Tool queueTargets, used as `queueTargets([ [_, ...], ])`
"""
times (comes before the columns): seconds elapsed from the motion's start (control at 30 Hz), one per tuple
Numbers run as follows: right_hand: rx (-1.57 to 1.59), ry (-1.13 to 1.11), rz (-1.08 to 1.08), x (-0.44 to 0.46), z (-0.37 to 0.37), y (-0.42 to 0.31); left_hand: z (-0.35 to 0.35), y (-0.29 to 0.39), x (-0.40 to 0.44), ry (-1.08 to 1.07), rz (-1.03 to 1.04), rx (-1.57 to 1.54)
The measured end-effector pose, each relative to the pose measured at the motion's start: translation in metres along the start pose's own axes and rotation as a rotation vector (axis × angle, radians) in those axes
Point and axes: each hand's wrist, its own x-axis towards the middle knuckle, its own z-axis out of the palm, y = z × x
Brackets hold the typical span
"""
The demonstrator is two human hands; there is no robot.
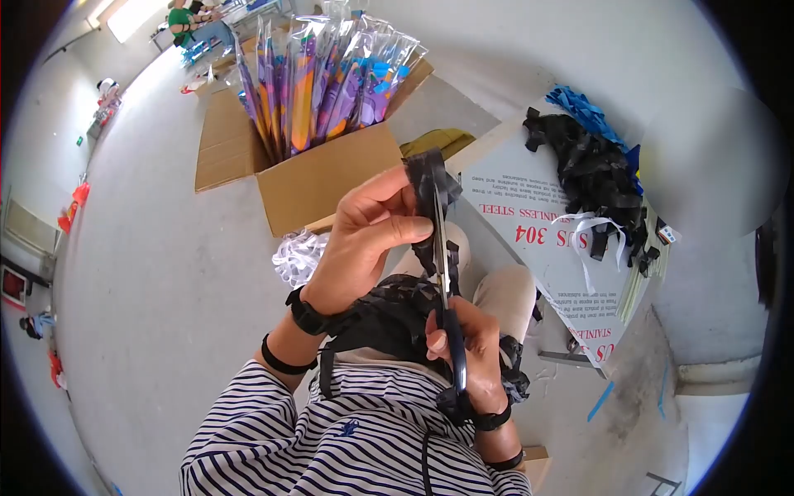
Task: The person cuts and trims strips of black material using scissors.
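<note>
Between the thumb and fingers of my left hand [372, 236] is a black strip [424, 175], folded or bunched, its lower end hanging past the thumb. My right hand [473, 339] grips dark-handled scissors [452, 331]. Their blades point away from me and lie along the black strip, close to my left thumb; whether they are parted is hard to see. More black strips [389, 314] are heaped on my lap under both hands, and some hang by my right wrist.
Ahead stands an open cardboard box [331, 178] full of purple-and-orange items in clear sleeves [306, 83]. White ribbon [299, 258] lies beside it. On the right, a steel-sheet tabletop [504, 223] carries black strips [583, 161], blue strips [587, 112] and white strips. Another person [194, 29] sits far off.
</note>
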Motion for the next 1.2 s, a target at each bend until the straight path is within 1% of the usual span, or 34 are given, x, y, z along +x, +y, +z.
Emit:
queueTargets([
  [0.07, -0.056, -0.025, -0.031, 0.002, -0.003, 0.003, 0.002, 0.004, -0.001, -0.017, -0.015, 0.01],
  [0.13, -0.137, -0.024, -0.07, 0.004, -0.005, 0.003, 0.003, 0.008, -0.001, -0.079, -0.07, 0.026],
  [0.23, -0.146, -0.007, -0.039, 0.005, -0.005, 0.002, 0.002, 0.01, -0.003, -0.108, -0.119, 0.094],
  [0.47, -0.143, 0.02, -0.066, 0.003, -0.004, 0.002, 0.003, 0.01, -0.002, -0.118, -0.126, 0.114],
  [0.57, -0.146, 0.031, -0.019, 0.001, -0.005, 0.005, 0.0, 0.011, -0.002, -0.131, -0.146, 0.105],
  [0.63, -0.141, 0.047, -0.056, 0.001, -0.005, 0.005, -0.002, 0.012, -0.002, -0.146, -0.163, 0.141],
  [0.67, -0.141, 0.047, -0.056, 0.001, -0.005, 0.005, -0.001, 0.012, -0.003, -0.146, -0.162, 0.141],
  [0.73, -0.135, 0.059, -0.062, 0.0, -0.004, 0.005, 0.003, 0.013, -0.006, -0.06, -0.176, 0.1],
  [0.77, -0.135, 0.059, -0.062, 0.0, -0.004, 0.004, -0.001, 0.012, -0.004, -0.06, -0.176, 0.1],
  [0.83, -0.122, 0.052, -0.053, -0.001, -0.004, 0.004, -0.013, 0.009, 0.002, -0.151, -0.099, 0.056],
  [0.87, -0.122, 0.051, -0.053, -0.002, -0.004, 0.003, -0.014, 0.008, 0.003, -0.15, -0.099, 0.056],
  [0.93, -0.058, 0.034, 0.004, -0.003, -0.003, 0.001, -0.01, 0.01, 0.007, -0.049, -0.05, 0.126],
  [1.07, 0.006, 0.022, 0.003, -0.003, -0.004, 0.004, -0.01, 0.016, 0.008, -0.09, -0.1, 0.18],
  [1.13, -0.105, -0.036, -0.009, -0.002, -0.007, 0.003, -0.006, 0.016, 0.007, -0.08, -0.101, 0.165],
  [1.2, -0.134, -0.03, -0.036, 0.001, -0.006, 0.005, -0.002, 0.018, 0.006, -0.082, -0.11, 0.154],
])
